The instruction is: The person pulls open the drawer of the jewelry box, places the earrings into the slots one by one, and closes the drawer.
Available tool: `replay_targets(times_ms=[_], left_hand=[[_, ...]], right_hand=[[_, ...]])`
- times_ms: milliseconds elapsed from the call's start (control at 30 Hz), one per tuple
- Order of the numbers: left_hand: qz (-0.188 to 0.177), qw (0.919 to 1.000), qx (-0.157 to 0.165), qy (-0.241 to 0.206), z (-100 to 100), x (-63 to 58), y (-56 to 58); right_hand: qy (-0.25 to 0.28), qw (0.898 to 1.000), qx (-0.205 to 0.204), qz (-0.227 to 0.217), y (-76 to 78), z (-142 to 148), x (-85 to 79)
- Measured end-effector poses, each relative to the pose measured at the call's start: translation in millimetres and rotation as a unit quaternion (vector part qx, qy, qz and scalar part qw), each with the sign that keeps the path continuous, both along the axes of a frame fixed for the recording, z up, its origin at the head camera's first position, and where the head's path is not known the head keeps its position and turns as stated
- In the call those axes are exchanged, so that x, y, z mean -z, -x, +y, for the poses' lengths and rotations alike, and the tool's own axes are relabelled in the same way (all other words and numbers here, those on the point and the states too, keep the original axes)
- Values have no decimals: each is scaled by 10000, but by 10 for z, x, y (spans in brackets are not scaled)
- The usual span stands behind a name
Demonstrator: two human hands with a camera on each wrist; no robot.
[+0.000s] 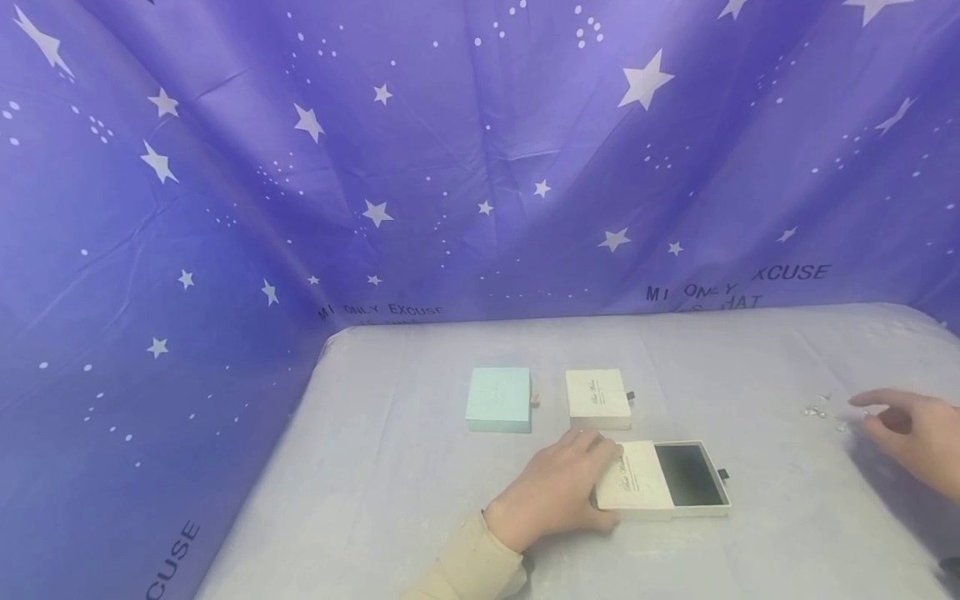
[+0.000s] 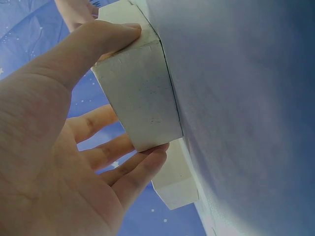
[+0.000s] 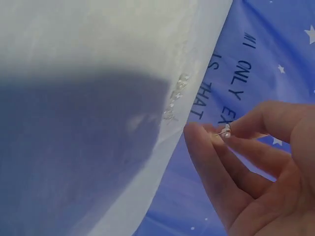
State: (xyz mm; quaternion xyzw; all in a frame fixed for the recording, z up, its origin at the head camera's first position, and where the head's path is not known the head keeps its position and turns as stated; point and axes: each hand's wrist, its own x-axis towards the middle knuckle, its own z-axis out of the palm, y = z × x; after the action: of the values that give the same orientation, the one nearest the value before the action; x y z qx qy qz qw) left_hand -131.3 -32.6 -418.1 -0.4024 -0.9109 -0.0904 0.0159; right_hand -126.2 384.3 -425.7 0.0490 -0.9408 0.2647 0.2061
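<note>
My left hand (image 1: 553,490) grips a cream drawer box (image 1: 645,483) at its left end, thumb on the near side and fingers at the far side. Its drawer (image 1: 720,500) is pulled out to the right, showing a dark lining (image 1: 686,475) and a small black tab. The left wrist view shows the thumb and fingertips on the edges of the box's end (image 2: 140,93). Over at the right, my right hand (image 1: 917,437) pinches a small sparkly stud earring (image 3: 226,131) with a thin pin. Several small shiny jewelry pieces (image 1: 816,412) lie beside that hand on the white cloth.
Behind the gripped box stand a closed cream box (image 1: 596,400) with a black tab and a closed mint-green box (image 1: 498,400) with a light tab. A white cloth (image 1: 360,467) covers the table. Purple star-patterned curtains (image 1: 465,167) hang at the back and left.
</note>
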Motion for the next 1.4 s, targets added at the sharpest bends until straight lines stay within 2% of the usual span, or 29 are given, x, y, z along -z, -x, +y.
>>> replay_targets(times_ms=[167, 400, 600, 733, 1000, 1067, 1167, 1400], left_hand=[[8, 10000, -2, -5, 1, 6, 2], [15, 10000, 15, -11, -1, -1, -2], [31, 10000, 10, 22, 1, -10, -4], [33, 10000, 6, 25, 0, -23, -8], [25, 10000, 47, 12, 2, -23, -3], [15, 10000, 54, 11, 3, -19, 0], [5, 10000, 54, 12, 4, -16, 0], [21, 10000, 47, 41, 3, -20, -3]], right_hand=[[-97, 9999, -49, -19, -13, -62, -35], [-25, 9990, -428, -144, -37, -90, -15], [-304, 9970, -194, -686, -86, -172, -104], [-308, 9951, -262, -908, -116, -283, -161], [-962, 9938, -518, -190, -112, -459, -206], [-980, 9934, -582, -129, -113, -492, -219], [-930, 9937, -622, -99, -123, -540, -230], [-347, 9946, -961, -152, -163, -676, -193]])
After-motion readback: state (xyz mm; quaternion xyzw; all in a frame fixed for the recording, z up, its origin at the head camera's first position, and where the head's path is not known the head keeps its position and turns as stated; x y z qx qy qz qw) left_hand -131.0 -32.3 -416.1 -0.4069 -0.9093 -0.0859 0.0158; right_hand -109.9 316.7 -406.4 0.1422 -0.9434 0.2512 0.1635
